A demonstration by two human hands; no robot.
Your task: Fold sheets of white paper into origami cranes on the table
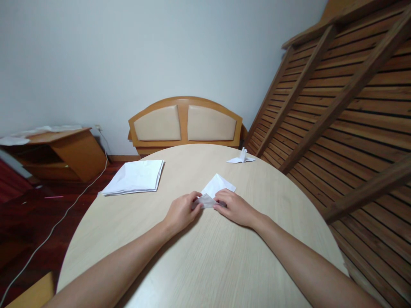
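A white sheet of folded paper (pixel 217 185) lies on the round table between my hands, one corner pointing away from me. Its near edge is lifted and bent into a flap. My left hand (pixel 183 210) pinches the flap's left end between thumb and fingers. On the other end, my right hand (pixel 236 208) grips the paper in the same way, its fingers covering the right corner. Farther back to the right stands a folded paper crane (pixel 242 156) with its wings spread.
A stack of white paper (pixel 135 177) lies at the table's (pixel 192 265) left side. Behind the table is a padded headboard (pixel 185 122). Wooden slats (pixel 353 111) lean along the right. A low wooden cabinet (pixel 73 149) and a white cable (pixel 69 209) are at the left.
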